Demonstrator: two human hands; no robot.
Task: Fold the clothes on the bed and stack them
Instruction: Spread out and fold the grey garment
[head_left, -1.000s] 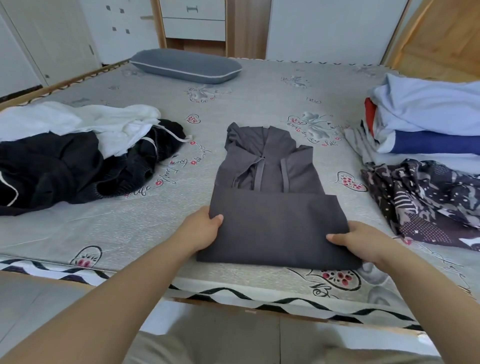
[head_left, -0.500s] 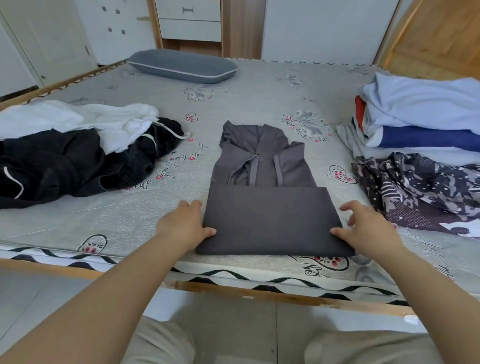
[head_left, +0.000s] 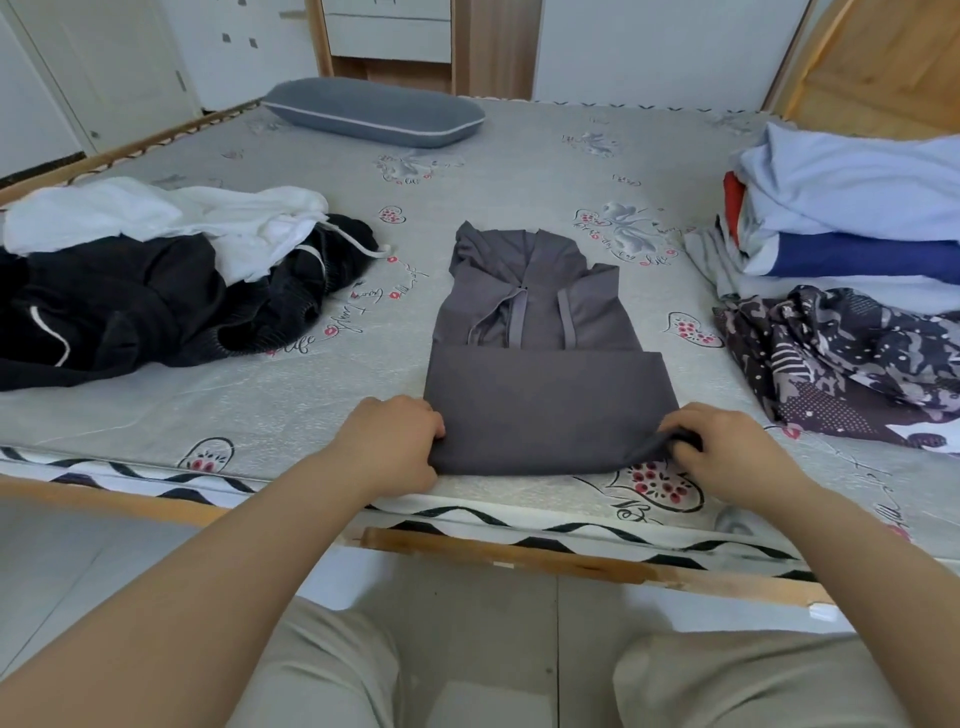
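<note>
Grey garment (head_left: 545, 410) near corners pinched: left hand (head_left: 390, 441) fingers closed, right hand (head_left: 727, 457) likewise.

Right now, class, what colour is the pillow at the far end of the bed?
Blue-grey pillow with pale piping; head view.

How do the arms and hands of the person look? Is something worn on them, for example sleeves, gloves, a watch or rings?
Both forearms are bare as far as the picture shows: no sleeves reach into view. The left hand and the right hand wear no gloves, and no watch, bracelet or ring can be seen on them. Below, the person wears light beige trousers.
</note>
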